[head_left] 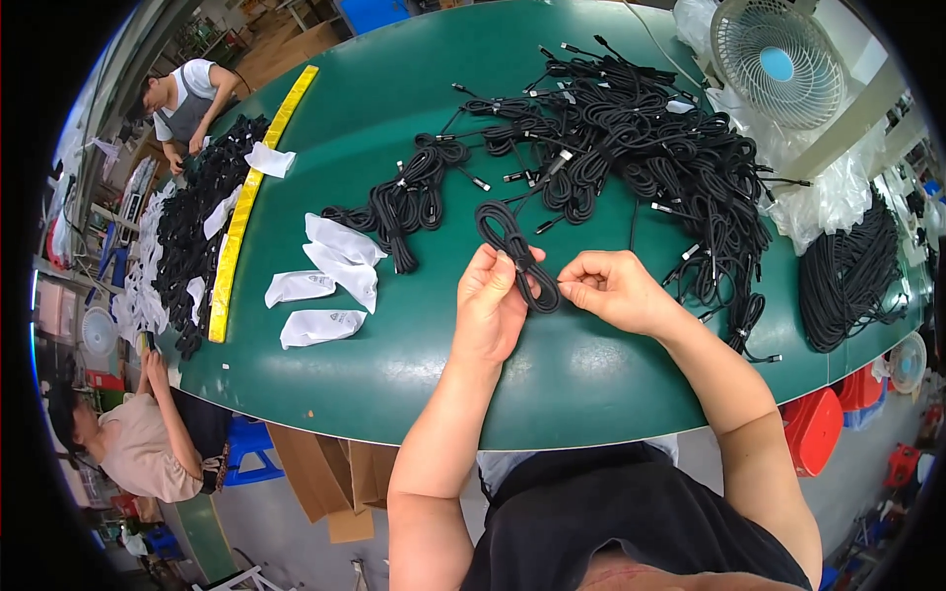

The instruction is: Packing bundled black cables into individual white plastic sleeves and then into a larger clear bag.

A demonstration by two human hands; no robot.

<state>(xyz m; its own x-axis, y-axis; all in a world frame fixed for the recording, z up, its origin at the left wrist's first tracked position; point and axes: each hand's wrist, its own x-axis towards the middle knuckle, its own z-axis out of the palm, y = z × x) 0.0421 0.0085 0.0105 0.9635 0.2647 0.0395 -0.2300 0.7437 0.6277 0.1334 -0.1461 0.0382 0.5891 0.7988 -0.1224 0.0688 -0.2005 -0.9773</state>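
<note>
A coiled black cable [505,229], bundled into a long loop, is gripped in my left hand [488,313] above the near part of the green table [591,389]. The thumb presses across the middle of the coil. Just to its right, my right hand [623,289] is closed in a pinch beside the lower end of the loop; whatever lies between its fingertips is too small to make out. Beyond both hands spreads a big heap of black cables [631,128] with metal-tipped plugs. Several white pouches [323,328] lie left of my left hand.
Yellow tape [264,187] runs along a strip at left, with another black cable pile [202,197] past it. Two people [187,103] work on that side. A fan [777,61], plastic bags [838,192] and a thick cable bundle [849,276] stand at right. Red stools [814,429] are below.
</note>
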